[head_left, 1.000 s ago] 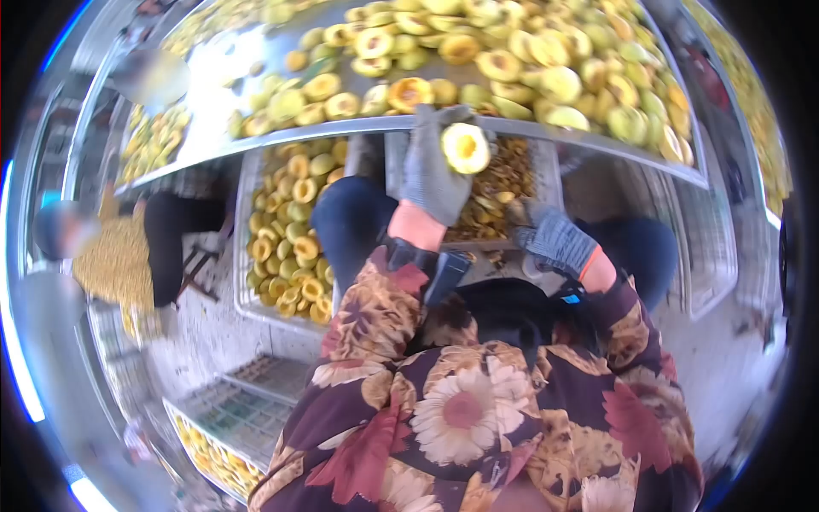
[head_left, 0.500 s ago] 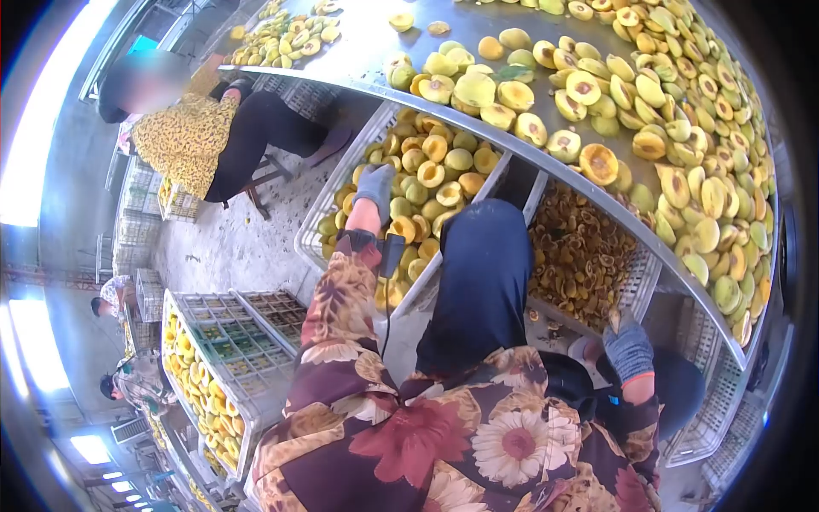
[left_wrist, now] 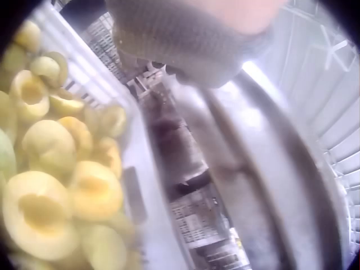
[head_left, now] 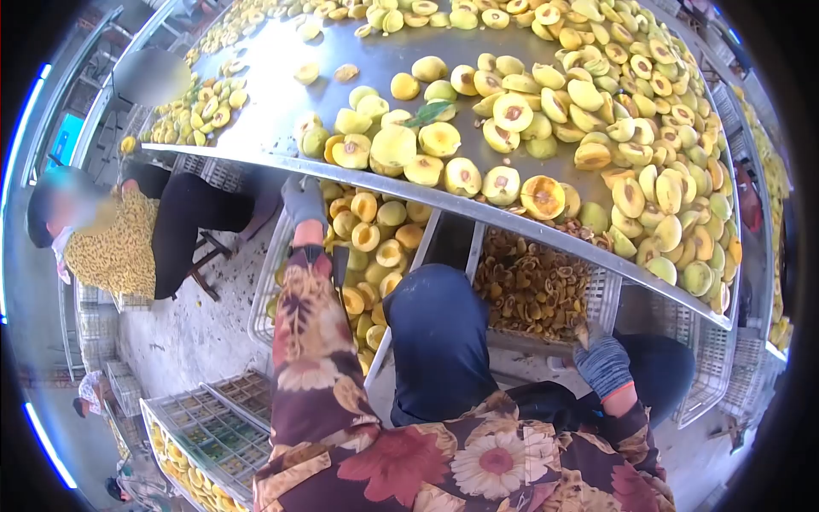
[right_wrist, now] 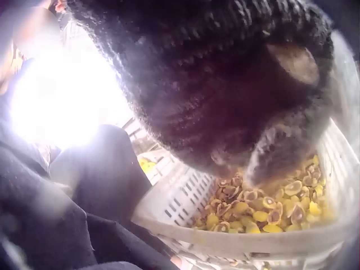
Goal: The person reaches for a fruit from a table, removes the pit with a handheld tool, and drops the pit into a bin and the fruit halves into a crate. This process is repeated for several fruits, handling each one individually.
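Observation:
My gloved left hand (head_left: 303, 200) is at the table's front edge, above the far left corner of a crate (head_left: 254, 317) of yellow-green stone-fruit halves (head_left: 365, 236). No fruit shows in it; its fingertips are partly hidden. In the left wrist view the glove (left_wrist: 185, 45) overlaps the metal edge, with the crate's fruit to the left. My gloved right hand (head_left: 602, 365) is curled by my right knee, gripping a small tan-brown piece (head_left: 582, 331) that pokes out on top. I cannot tell what this piece is. A crate (head_left: 604, 299) of brown pit pieces (head_left: 533, 282) sits just beyond it.
A metal table (head_left: 273, 85) spans the front, heaped with fruit halves (head_left: 589, 94), thickest at the right. My left knee (head_left: 439, 311) rises between the two crates. Another person (head_left: 111, 252) sits at the left. Stacked crates (head_left: 209, 427) stand at the lower left.
One second ago my left hand held a fruit half by the table edge; then it was over the fruit crate. Now it is at the table edge, farther left, without the half. The head view has swung.

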`<state>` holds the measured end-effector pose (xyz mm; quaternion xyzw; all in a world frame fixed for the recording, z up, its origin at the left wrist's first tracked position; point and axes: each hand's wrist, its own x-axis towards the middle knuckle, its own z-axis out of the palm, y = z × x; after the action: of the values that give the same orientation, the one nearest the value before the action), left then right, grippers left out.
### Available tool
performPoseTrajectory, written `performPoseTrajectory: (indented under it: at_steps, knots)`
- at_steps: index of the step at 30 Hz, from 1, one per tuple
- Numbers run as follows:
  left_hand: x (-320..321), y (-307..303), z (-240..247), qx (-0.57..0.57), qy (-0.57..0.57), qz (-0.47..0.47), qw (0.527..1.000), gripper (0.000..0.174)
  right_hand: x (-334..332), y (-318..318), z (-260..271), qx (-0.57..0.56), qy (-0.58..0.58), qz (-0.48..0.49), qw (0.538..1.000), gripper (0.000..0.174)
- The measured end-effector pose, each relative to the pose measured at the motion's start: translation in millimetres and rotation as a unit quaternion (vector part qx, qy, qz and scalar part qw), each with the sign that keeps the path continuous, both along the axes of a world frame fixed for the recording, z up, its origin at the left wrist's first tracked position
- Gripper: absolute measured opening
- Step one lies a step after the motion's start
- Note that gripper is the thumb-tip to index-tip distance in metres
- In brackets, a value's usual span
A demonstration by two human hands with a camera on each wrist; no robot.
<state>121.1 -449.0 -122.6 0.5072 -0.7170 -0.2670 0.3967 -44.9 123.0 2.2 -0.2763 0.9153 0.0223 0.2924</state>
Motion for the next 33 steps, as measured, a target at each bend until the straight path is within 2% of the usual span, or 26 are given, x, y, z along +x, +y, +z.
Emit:
performPoseTrajectory:
  at_steps: [1, 2, 3, 4, 5, 6, 7, 8, 9, 11, 13, 17, 19, 20, 21, 22, 24, 26, 29, 31, 33]
  knots:
    - [2.4, 0.5, 6.4, -0.047, 0.05, 0.025, 0.997, 0.029, 0.6, 1.4, -2.9, -0.036, 0.038, -0.019, 0.998, 0.042]
    - [6.0, 2.5, 12.4, -0.133, 0.062, 0.048, 0.988, 0.024, 1.3, 4.6, -9.4, -0.07, 0.076, -0.038, 0.994, 0.041]
    - [3.3, 18.0, 39.6, -0.18, 0.043, 0.044, 0.982, 0.022, 1.7, 9.0, -17.6, -0.103, 0.113, -0.056, 0.987, 0.04]
    - [-2.8, 39.6, 75.6, -0.227, 0.023, 0.041, 0.973, 0.021, 0.3, 15.0, -33.5, -0.223, 0.195, -0.016, 0.955, 0.038]
    - [-11.3, 59.8, 108.4, -0.274, 0.003, 0.037, 0.961, 0.019, -2.2, 17.1, -38.2, -0.183, 0.159, -0.009, 0.97, 0.038]
    - [-27.2, 75.1, 132.9, -0.194, 0.103, 0.026, 0.975, 0.022, -9.3, 15.7, -39.7, -0.142, 0.122, -0.001, 0.982, 0.037]
    - [-39.6, 84.1, 154.1, -0.183, 0.044, -0.03, 0.982, 0.024, -19.6, 12.9, -38.1, -0.1, 0.087, 0.008, 0.991, 0.036]
    - [-53.3, 90.4, 173.9, -0.171, -0.015, -0.086, 0.981, 0.025, -22.9, -6.1, 6.6, 0.034, -0.069, -0.027, 0.997, 0.039]
    - [-69.2, 96.1, 191.1, -0.159, -0.075, -0.141, 0.974, 0.026, -22.0, 4.8, -2.1, 0.007, -0.047, -0.019, 0.999, 0.04]
    - [-105.7, 111.3, 216.2, -0.011, -0.163, -0.251, 0.954, 0.031, -19.6, 25.5, -30.9, -0.05, -0.004, 0.006, 0.999, 0.041]
    - [-145.4, 92.7, 215.1, -0.064, -0.271, -0.247, 0.928, 0.032, -16.0, 28.4, -20.9, -0.058, -0.003, -0.009, 0.998, 0.042]
    - [-215.8, 67.1, 217.0, -0.002, -0.495, -0.247, 0.833, 0.033, -15.0, 45.7, -20.0, -0.062, -0.026, -0.039, 0.997, 0.041]
    - [-234.2, 83.3, 216.4, 0.014, -0.587, -0.262, 0.766, 0.033, -18.2, 50.7, -17.0, -0.017, -0.056, -0.053, 0.997, 0.046]
    - [-240.4, 109.6, 217.2, -0.038, -0.637, -0.305, 0.707, 0.035, -20.0, 53.0, -18.1, -0.047, -0.039, -0.041, 0.997, 0.046]
    - [-255.4, 80.5, 179.1, -0.007, -0.64, -0.311, 0.702, 0.038, -21.0, 55.5, -20.2, -0.078, -0.021, -0.028, 0.996, 0.046]
    - [-267.2, 69.2, 164.8, -0.052, -0.681, -0.376, 0.627, 0.039, -21.0, 57.3, -23.0, -0.109, -0.004, -0.015, 0.994, 0.045]
    - [-275.6, 59.5, 161.3, -0.033, -0.656, -0.431, 0.619, 0.039, -21.7, 63.7, -39.0, -0.133, 0.024, 0.015, 0.991, 0.043]
    - [-275.4, 66.5, 191.4, 0.092, -0.515, -0.405, 0.75, 0.039, -22.5, 64.6, -44.0, -0.132, 0.028, 0.03, 0.99, 0.042]
    - [-287.7, 94.6, 207.3, -0.053, -0.479, -0.257, 0.838, 0.039, -23.3, 58.0, -40.5, -0.114, 0.023, 0.037, 0.993, 0.039]
    - [-294.5, 82.3, 190.3, -0.077, -0.462, -0.249, 0.847, 0.04, -21.1, 58.0, -48.0, -0.125, 0.041, 0.046, 0.99, 0.037]
    - [-306.4, 70.0, 174.1, -0.082, -0.466, -0.26, 0.842, 0.06, -23.3, 52.7, -45.4, -0.14, 0.018, 0.022, 0.99, 0.037]
